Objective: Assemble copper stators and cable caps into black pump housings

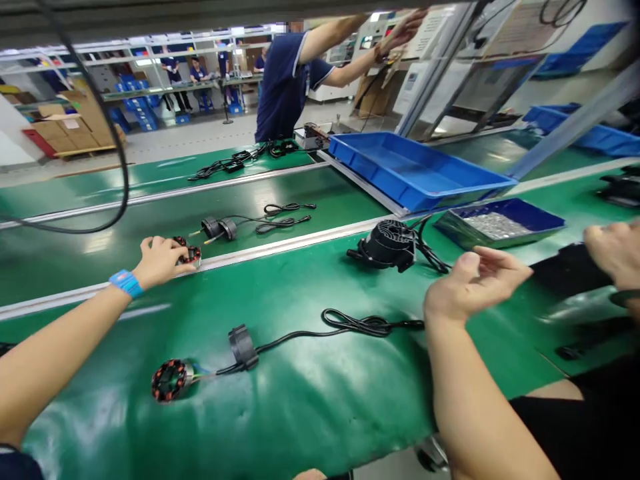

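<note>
My left hand (163, 260), with a blue wristband, has its fingers closed around a motor stator (194, 254) with copper-coloured windings at the near edge of the conveyor. Wires lead from that spot towards two black round caps (227, 229) with bundled cables. My right hand (477, 283) is raised over the green bench, its fingers loosely bent and nothing visible in them. Nearest to it is a black ribbed motor housing (390, 243) with a cable. In front of me lies another stator (170, 381), wired to a black cap (243, 347) and a coiled black cable (363, 323).
A large blue tray (420, 170) sits across the conveyor (100, 250). Beside it, a smaller bin (500, 223) holds small metallic pieces. Another person's hand (617, 257) is close on the right. A co-worker (285, 80) stands across the line; more cables (240, 160) lie there.
</note>
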Demonstrator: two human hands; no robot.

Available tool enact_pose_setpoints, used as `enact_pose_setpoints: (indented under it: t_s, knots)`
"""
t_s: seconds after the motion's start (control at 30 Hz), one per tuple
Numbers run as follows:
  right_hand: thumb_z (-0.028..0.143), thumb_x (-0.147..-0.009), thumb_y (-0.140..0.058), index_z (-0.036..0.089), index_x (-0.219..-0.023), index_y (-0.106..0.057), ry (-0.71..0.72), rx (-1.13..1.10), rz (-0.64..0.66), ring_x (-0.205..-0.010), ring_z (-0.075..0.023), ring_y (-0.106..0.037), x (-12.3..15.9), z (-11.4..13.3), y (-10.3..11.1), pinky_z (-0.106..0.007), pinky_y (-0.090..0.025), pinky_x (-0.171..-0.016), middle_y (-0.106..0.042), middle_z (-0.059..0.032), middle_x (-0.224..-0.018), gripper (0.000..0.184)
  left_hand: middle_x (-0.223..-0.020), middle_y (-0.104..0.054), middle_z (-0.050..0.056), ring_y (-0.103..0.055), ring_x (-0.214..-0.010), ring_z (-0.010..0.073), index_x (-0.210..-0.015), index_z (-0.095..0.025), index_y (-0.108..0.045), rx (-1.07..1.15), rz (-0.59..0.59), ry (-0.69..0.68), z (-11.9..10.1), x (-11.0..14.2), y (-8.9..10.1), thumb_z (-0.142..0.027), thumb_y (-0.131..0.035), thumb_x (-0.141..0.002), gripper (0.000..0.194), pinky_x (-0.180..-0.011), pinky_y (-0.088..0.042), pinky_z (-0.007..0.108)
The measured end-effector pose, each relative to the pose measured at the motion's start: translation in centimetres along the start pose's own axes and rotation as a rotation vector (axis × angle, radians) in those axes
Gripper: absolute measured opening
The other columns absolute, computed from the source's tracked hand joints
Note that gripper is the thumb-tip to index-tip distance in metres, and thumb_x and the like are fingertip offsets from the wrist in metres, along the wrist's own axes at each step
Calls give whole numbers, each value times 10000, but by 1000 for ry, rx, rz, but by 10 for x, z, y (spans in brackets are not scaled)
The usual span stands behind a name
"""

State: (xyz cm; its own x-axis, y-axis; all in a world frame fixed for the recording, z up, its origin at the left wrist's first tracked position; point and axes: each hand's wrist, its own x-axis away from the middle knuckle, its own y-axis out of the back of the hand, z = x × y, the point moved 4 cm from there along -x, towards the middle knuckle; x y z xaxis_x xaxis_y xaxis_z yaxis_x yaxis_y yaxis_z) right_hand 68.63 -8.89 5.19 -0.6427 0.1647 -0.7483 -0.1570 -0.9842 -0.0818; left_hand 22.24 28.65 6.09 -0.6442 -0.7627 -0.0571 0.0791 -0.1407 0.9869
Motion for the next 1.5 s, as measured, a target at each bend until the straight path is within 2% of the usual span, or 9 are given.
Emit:
enact_pose_setpoints:
  t_s: [0.13,0.4,0.67,0.83,0.97,1.07,1.2,1.33,1.5]
  knots:
    - [413,-896,-611,210,-1006,-634,233,-220,101,-951,-278,-639,31,66,-7,-471,-503,-926,-626,-82,-959,232,-1263,-697,115,-541,-1199,419,-914,-334,-761,69,-3,17,11,108,-11,-630,-687,-778,335,-1071,-325,645]
    - [517,-980,-616,237,-1336,-607,354,-575,1693,-1295,-302,-579,190,200,-52,-492,-490,-1090,-622,-132,-1377,454,-1427,-610,98,-514,-1262,389,-941,-332,-763,296,20,63,10,232,-12,-712,-703,-800,410,-1063,-345,596]
    - [658,-1040,-392,258,-1369,-659,115,-541,2440,-1089,-271,-703,232,242,-24,-407,-538,-984,-738,-72,-1233,583,-1602,-386,209,-289,-1512,440,-1449,-259,-544,38,-275,595,114,308,19,-626,-699,-813,751,-1203,-189,640]
    - [520,-1039,-521,224,-1069,-746,55,-556,2250,-920,-227,-713,251,264,-30,-339,-530,-855,-769,-40,-1010,373,-1586,-436,208,-138,-1615,317,-1316,-165,-611,223,-132,363,162,294,-16,-544,-309,-951,606,-1291,-77,548]
    - [353,-974,-664,210,-895,-681,146,-655,1979,-961,-209,-668,259,271,-45,-353,-524,-912,-709,-57,-1019,164,-1413,-576,225,-205,-1577,414,-1210,-162,-626,289,-154,410,171,267,-37,-628,-229,-898,687,-1239,-136,681]
    - [233,-964,-648,224,-1006,-655,159,-696,1929,-1048,-204,-651,260,271,-48,-351,-548,-909,-677,-68,-1137,44,-1330,-608,213,-262,-1516,506,-1186,-209,-646,293,-187,463,177,265,-30,-726,-222,-832,757,-1176,-156,771]
    - [128,-888,-724,233,-1265,-605,313,-623,1954,-1382,-254,-507,272,271,-51,-463,-426,-1165,-554,-124,-1430,409,-1421,-530,184,-289,-1465,561,-1327,-275,-599,232,-238,537,179,293,0,-793,-292,-756,830,-1127,-234,800]
    - [170,-897,-748,196,-1019,-616,314,-718,1991,-1453,-260,-462,289,272,-58,-444,-428,-1155,-575,-165,-1402,182,-1675,-254,126,-287,-1481,552,-1428,-300,-522,107,-454,609,140,339,27,-735,-539,-759,798,-1114,-316,779]
    - [169,-879,-770,192,-853,-556,280,-852,1969,-1359,-271,-572,281,280,-37,-397,-524,-1018,-643,-172,-1297,216,-1447,-535,158,-538,-1354,432,-1386,-250,-478,300,-864,444,31,379,24,-542,-929,-601,951,-1107,-428,678]
